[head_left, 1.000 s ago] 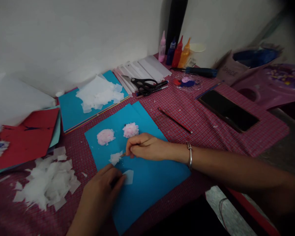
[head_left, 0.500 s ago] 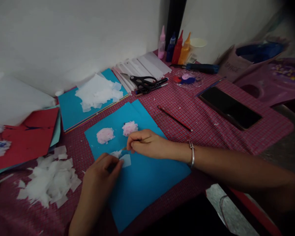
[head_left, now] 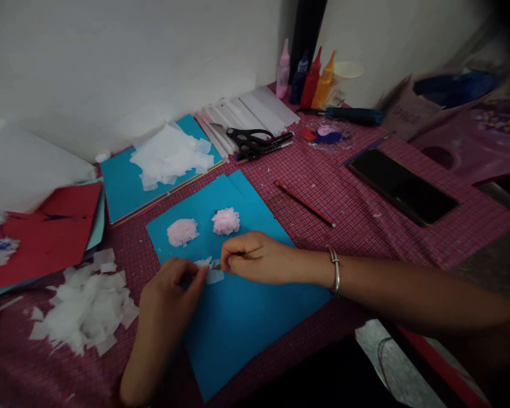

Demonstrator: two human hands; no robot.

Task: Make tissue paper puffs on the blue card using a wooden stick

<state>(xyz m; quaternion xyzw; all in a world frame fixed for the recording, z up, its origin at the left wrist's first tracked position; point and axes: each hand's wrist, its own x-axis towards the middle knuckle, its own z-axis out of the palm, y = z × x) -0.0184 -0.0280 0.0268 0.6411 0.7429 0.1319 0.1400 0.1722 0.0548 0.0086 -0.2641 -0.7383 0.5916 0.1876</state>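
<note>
A blue sheet of paper lies on the table under my two hands. Thumb and finger of my left hand pinch the edge of a small white tissue paper square. My right hand is closed around a thin stick, mostly hidden by the fingers, whose brownish tip meets the square. Other white tissue pieces sit on the sheet just beyond my left fingertips. Farther up the sheet are two fluffy pale pink tissue clusters, the left one and the right one.
Loose tissue squares are heaped at left, with another pile on blue sheets behind. Scissors, a red pencil, a phone, a paint palette and paint bottles stand or lie beyond and to the right.
The tissue square has shifted slightly towards the white pieces, and the stick's tip has come down onto it. My right hand is a little lower; the camera view has moved slightly.
</note>
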